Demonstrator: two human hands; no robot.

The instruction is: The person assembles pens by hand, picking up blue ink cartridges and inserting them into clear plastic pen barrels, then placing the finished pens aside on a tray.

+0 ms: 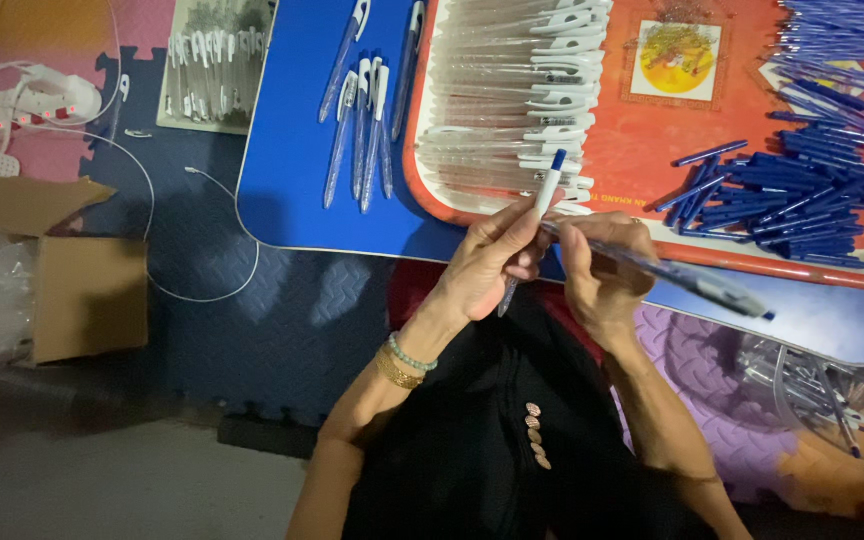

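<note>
Mid-assembly at frame centre: left hand (pixel 487 262) pinches a white-capped pen barrel (pixel 544 196) upright, while right hand (pixel 600 262) grips a finished pen (pixel 687 278) pointing lower right. Next move likely needs a refill from the blue pile (pixel 792 200) on the red tray (pixel 612 170), upper right.

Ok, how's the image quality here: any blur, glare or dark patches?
Head view: the pen in the right hand is smeared by motion blur, while the left hand and its white pen are fairly sharp; the tray and blue table are well lit without strong glare; the floor at lower left sinks into dim shadow, and the dark clothing shows little detail.
</note>
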